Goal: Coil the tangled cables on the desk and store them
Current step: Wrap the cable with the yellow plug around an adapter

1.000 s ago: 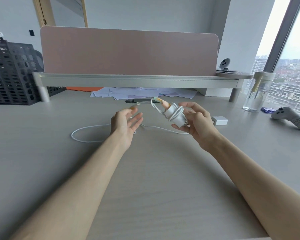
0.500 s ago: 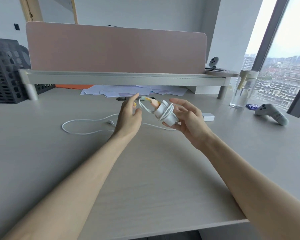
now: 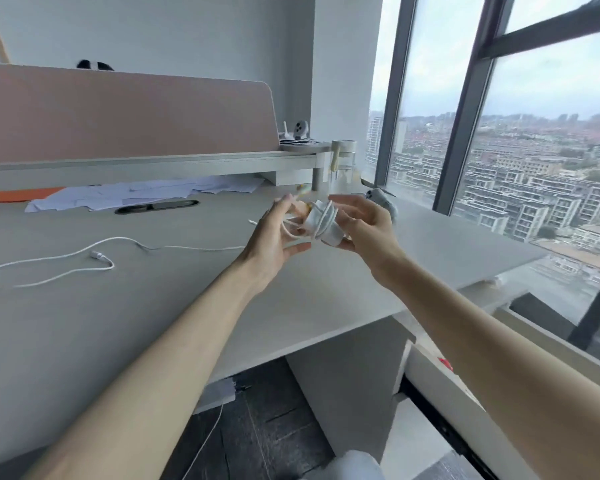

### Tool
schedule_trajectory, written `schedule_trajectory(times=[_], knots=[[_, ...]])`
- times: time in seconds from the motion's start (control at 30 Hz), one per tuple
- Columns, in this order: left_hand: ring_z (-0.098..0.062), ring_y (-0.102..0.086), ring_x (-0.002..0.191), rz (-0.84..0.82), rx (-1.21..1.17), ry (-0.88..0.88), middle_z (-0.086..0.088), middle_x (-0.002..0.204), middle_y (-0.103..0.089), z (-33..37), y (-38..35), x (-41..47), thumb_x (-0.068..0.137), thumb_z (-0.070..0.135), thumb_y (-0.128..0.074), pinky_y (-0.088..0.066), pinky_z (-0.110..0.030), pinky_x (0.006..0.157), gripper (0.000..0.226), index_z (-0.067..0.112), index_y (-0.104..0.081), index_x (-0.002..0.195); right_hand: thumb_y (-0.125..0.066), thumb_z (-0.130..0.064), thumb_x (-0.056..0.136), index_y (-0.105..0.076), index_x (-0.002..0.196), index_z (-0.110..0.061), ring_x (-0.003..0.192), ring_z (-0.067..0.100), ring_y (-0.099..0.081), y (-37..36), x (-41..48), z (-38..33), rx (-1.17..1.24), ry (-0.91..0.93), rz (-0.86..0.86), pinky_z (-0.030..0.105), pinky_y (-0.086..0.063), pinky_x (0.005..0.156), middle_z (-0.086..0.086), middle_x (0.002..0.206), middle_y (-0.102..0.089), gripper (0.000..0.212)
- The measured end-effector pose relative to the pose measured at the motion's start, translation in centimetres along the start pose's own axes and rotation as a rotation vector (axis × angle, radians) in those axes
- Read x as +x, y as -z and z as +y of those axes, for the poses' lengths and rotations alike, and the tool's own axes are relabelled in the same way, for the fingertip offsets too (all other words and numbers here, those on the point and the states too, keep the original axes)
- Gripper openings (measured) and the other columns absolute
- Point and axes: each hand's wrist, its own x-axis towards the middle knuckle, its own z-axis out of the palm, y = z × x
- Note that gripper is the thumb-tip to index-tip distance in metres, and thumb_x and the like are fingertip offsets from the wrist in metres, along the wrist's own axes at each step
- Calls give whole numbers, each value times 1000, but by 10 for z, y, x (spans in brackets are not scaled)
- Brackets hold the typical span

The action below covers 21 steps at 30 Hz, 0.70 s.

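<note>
A white charger block with white cable wound round it (image 3: 321,223) is gripped between the thumb and fingers of my right hand (image 3: 368,233), held above the desk (image 3: 187,306). My left hand (image 3: 272,237) is just left of the block, fingers mostly straight, touching a loose loop of the same cable. The rest of the white cable (image 3: 49,266) trails left across the desk in a long curve, and its plug end (image 3: 96,254) lies flat there.
A pink divider (image 3: 129,112) and a white shelf riser (image 3: 153,164) stand at the back, with loose papers (image 3: 136,194) and a black cable slot (image 3: 156,206) below. A glass jar (image 3: 343,164) and a grey object (image 3: 383,202) sit behind my hands. The desk's right edge faces a window.
My head has turned right, so the desk shifted left in view. My left hand has closed in on the wound block, and the loose cable on the desk looks shorter.
</note>
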Motion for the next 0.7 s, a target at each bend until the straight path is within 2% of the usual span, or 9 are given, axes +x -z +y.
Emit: schedule_trajectory(times=[0.07,0.1,0.17,0.3,0.37,0.43,0.53,0.7], knots=[[-20,-62,89,-43,-10,7,-8,96,-66,-12,-35,-3,89,38,-55,-51,-34,80,29,14,-60,104,-51,-2,99,-68,113,-16,88,13,-70,32,-17,-4,-19,-7,61,41,-61,82,1,100,-73,26],[-20,-63,89,-52,-21,16,-7,93,-67,-17,-52,-5,94,35,-52,-51,-35,81,23,14,-60,99,-50,-2,99,-67,115,-15,91,16,-69,47,-26,-6,-33,-12,81,40,-61,81,4,102,-72,27],[-22,-64,88,-70,-36,50,-5,91,-68,-27,-80,-6,102,31,-41,-53,-37,80,27,16,-61,91,-50,-3,99,-68,109,-19,95,22,-68,75,-42,-10,-62,-26,120,40,-61,79,7,102,-69,26],[-23,-65,92,-158,-10,140,-7,95,-70,-44,-139,-12,101,49,-31,-53,-41,84,46,18,-64,91,-46,0,99,-67,110,-14,85,17,-65,129,-73,-19,-92,-62,256,33,-62,70,2,95,-66,26],[-23,-67,88,-130,17,187,-9,95,-71,-50,-160,-12,99,55,-30,-54,-40,80,53,16,-66,95,-45,2,98,-67,111,-11,81,15,-64,152,-85,-20,-101,-96,306,34,-62,70,1,93,-64,28],[-22,-69,83,-103,43,219,-8,91,-72,-58,-180,-9,99,52,-36,-56,-36,74,50,14,-68,98,-43,6,96,-67,108,-11,80,17,-64,174,-97,-21,-122,-113,328,39,-62,73,1,92,-63,31],[-20,-69,75,-136,44,273,-4,83,-71,-69,-205,-8,99,43,-42,-53,-34,67,41,15,-71,90,-43,7,94,-68,103,-16,84,20,-65,202,-113,-19,-157,-116,360,45,-61,77,1,96,-65,35],[-21,-64,68,-200,9,390,-4,76,-65,-83,-241,-6,99,36,-43,-53,-34,62,35,13,-65,83,-49,2,97,-70,98,-23,85,17,-68,236,-132,-13,-195,-120,396,42,-62,75,-2,100,-67,32]])
